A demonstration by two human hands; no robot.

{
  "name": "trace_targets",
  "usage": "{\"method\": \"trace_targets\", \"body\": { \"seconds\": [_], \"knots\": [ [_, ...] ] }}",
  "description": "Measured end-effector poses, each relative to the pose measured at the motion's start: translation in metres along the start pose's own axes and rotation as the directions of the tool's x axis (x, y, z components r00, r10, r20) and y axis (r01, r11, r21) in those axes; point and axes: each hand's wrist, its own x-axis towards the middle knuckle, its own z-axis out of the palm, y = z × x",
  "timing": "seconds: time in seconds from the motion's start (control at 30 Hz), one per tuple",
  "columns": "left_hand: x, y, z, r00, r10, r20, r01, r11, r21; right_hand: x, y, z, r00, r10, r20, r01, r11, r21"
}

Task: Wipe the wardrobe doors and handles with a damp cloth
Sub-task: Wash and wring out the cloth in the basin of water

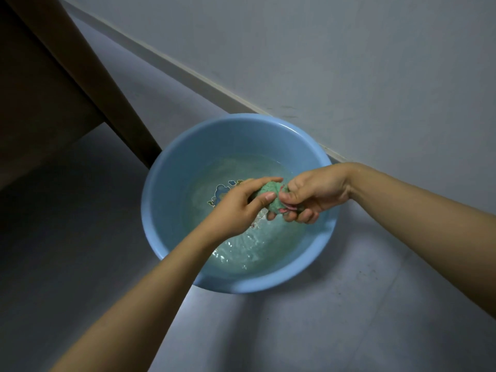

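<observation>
Green cloth between both hands

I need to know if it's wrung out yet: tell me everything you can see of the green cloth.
The green cloth is bunched into a short twisted roll of terry-like fabric, with a pink bit showing underneath. The left hand and right hand grip its two ends, holding it above the water in the blue basin.
</observation>
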Motion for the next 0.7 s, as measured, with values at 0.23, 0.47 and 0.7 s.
{"method": "trace_targets", "body": {
  "seconds": [0.23, 0.47, 0.7],
  "knots": [
    [0.004, -0.002, -0.001, 0.979, 0.095, -0.183, 0.009, 0.866, 0.5, 0.003, -0.006, 0.009, 0.998, -0.009, -0.063, 0.001, 0.992, -0.128],
    [0.01, 0.001, 0.007, 0.939, -0.234, -0.251, 0.307, 0.901, 0.307, 0.011, -0.012, 0.033, 0.823, -0.285, -0.492, -0.342, 0.444, -0.828],
    [0.01, 0.001, 0.013, 0.875, -0.402, -0.271, 0.45, 0.88, 0.148, 0.019, 0.0, 0.038, 0.691, -0.494, -0.527, -0.482, 0.228, -0.846]
  ]
}}
